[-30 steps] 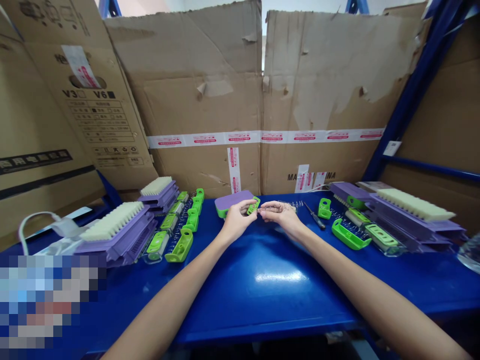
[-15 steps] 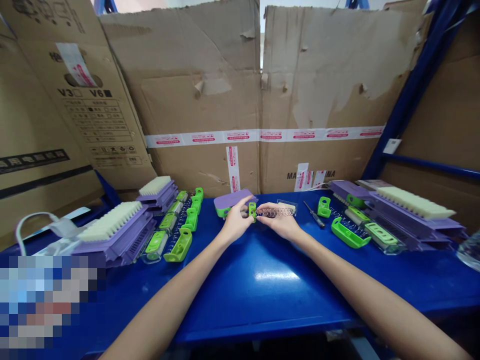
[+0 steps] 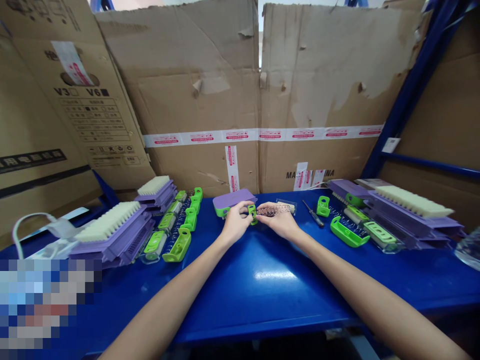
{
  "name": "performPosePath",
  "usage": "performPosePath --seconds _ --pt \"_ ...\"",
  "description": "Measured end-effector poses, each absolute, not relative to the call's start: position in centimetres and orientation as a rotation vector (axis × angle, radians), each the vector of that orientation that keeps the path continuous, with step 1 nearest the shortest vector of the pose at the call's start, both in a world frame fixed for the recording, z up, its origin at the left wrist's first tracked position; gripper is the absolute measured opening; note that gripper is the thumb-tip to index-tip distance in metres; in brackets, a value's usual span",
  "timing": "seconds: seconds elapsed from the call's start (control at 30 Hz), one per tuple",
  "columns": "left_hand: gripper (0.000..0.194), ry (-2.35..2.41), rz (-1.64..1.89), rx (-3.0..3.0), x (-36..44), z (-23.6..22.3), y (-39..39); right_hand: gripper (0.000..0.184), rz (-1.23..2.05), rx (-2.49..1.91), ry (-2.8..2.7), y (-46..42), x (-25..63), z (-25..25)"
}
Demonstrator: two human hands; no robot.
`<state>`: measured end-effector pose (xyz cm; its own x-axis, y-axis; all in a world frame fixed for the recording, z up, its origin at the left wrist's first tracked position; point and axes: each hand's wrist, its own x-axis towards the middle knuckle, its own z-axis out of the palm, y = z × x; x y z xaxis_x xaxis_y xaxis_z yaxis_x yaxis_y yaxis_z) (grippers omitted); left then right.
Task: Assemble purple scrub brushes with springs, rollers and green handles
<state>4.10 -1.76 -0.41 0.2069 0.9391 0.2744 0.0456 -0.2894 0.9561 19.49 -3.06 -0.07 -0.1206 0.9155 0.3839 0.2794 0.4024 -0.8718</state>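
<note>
My left hand (image 3: 237, 222) pinches a small green part (image 3: 252, 214) over the blue counter (image 3: 273, 295), fingertips of my right hand (image 3: 279, 220) pinching a coil spring (image 3: 275, 210) right beside it. Purple-and-green block (image 3: 234, 199) sits just behind the left hand, screwdriver (image 3: 313, 214) to the right; brush-topped purple stacks at both sides, cardboard (image 3: 202, 100) walling off the back.

Blue tabletop (image 3: 240, 295) with screwdriver (image 3: 313, 214) and green parts (image 3: 347, 234).

The carton (image 3: 101, 120) at upper left reads "V3" and "V6"; the cardboard (image 3: 210, 100) at center shows "MA" and "NA".
</note>
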Motion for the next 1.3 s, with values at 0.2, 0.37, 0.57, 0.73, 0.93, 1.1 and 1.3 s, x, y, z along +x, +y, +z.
performPosePath --seconds 0.2,0.37,0.57,0.73,0.93,1.1,1.3 --pt "0.040 0.992 1.254 1.544 4.2 -0.3 -2.0 0.023 0.762 -1.119 -1.608 -2.9 19.3 -0.1" --pt "0.037 1.006 1.229 1.502 4.3 -0.2 -2.0 0.028 0.718 -1.137 -1.661 -3.0 19.3 -0.1" --pt "0.038 0.997 1.200 1.513 4.2 -0.5 -1.7 0.029 0.785 -1.057 -1.760 -3.0 19.6 -0.4" --pt "0.039 1.001 1.161 1.544 4.2 -0.7 -1.5 0.028 0.822 -1.046 -1.715 -2.9 19.5 -0.7" --pt "0.039 0.968 1.108 1.523 4.2 -0.5 -1.9 0.026 0.752 -1.009 -1.781 -2.8 20.0 -0.8" --pt "0.038 0.949 1.091 1.542 4.4 -0.3 -2.2 0.026 0.702 -0.986 -1.876 -3.0 20.3 -0.4" --pt "0.039 0.940 1.069 1.551 4.4 0.1 -2.4 0.026 0.672 -1.072 -1.825 -3.2 20.0 -0.1"
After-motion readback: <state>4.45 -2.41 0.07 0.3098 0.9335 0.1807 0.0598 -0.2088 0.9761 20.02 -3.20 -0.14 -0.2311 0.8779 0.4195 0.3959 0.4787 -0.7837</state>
